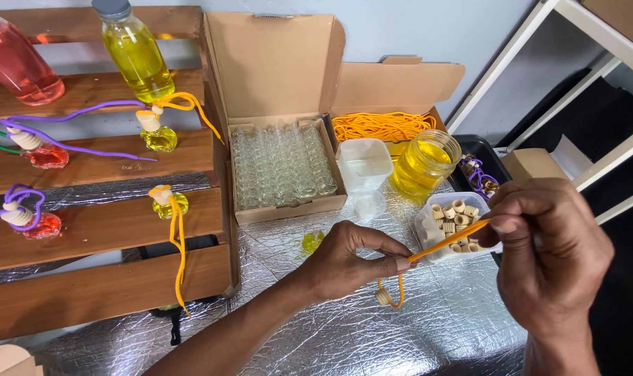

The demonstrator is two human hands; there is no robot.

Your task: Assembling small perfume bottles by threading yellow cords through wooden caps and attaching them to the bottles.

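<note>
Threading an orange cord through a wooden cap, centre-right of frame.

Left hand (351, 261) pinches the orange cord (442, 245) at mid-length; right hand (550, 254) grips its far end, fingers closed tight, cord taut between them. Wooden cap (384, 297) hangs in the cord's loop below the left hand. Best kept taut so the cap can't slide off (foil-covered table (372, 341) is slippery-looking). Behind: tub of wooden caps (450, 219), jar of yellow liquid (424, 163), box of small glass bottles (282, 167), box of orange cords (383, 127). Finished pieces on the wooden rack (100, 230), left.
</note>
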